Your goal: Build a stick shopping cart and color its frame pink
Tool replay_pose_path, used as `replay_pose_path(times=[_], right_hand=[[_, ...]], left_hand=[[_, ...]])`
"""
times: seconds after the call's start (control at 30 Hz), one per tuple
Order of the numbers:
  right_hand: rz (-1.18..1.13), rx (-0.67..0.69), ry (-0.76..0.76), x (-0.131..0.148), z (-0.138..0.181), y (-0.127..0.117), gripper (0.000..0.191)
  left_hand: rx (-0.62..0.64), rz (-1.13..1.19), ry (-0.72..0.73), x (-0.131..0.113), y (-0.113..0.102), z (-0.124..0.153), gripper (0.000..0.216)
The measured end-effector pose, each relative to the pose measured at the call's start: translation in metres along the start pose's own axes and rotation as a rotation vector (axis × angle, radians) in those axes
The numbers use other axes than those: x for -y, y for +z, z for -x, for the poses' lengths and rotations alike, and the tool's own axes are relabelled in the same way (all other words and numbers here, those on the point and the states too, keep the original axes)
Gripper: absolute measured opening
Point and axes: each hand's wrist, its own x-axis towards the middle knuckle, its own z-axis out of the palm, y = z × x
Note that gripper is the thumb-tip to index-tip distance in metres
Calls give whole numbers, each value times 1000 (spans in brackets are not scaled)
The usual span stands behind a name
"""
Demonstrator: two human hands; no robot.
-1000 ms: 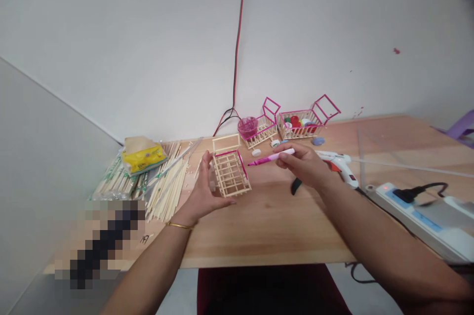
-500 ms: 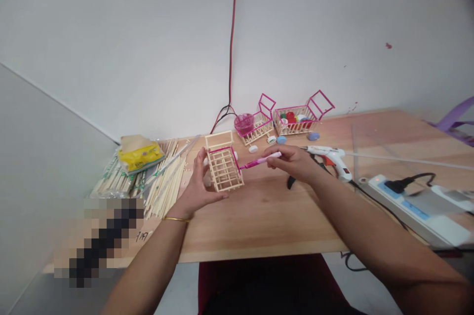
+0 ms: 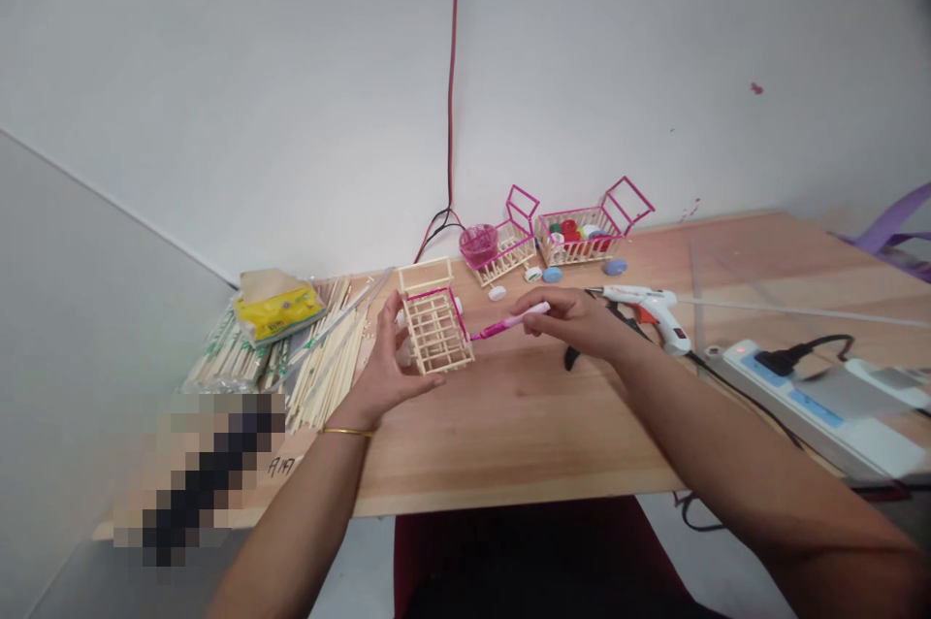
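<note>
My left hand (image 3: 384, 369) grips a small cart frame (image 3: 434, 323) made of pale wooden sticks, holding it tilted above the wooden table (image 3: 524, 425). Part of the frame's top edge is coloured pink. My right hand (image 3: 578, 320) pinches a pink marker (image 3: 509, 320), and its tip touches the right side of the frame.
Bundles of wooden sticks (image 3: 305, 357) and a yellow tissue pack (image 3: 277, 303) lie at the left. Two finished pink-edged stick carts (image 3: 574, 236) with bottle caps and a pink cup (image 3: 479, 244) stand by the wall. A glue gun (image 3: 651, 309) and a power strip (image 3: 815, 396) sit at the right.
The marker tip has moved left from clear of the frame until it touches the frame's right side. The left hand has kept hold of the frame.
</note>
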Motion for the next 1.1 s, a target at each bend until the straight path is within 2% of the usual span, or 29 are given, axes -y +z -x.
replay_pose_path(times=[0.17, 0.5, 0.77, 1.1], right_hand=[[-9, -10, -26, -2, -2, 2, 29], [-2, 123, 45, -1, -1, 1, 27], [-4, -2, -10, -3, -4, 4, 31], [75, 103, 6, -3, 1, 1, 28]], left_hand=[[-3, -47, 3, 0, -2, 0, 126], [3, -55, 6, -2, -2, -2, 124], [3, -82, 12, -2, -4, -3, 125], [-1, -57, -24, -10, -1, -4, 123]])
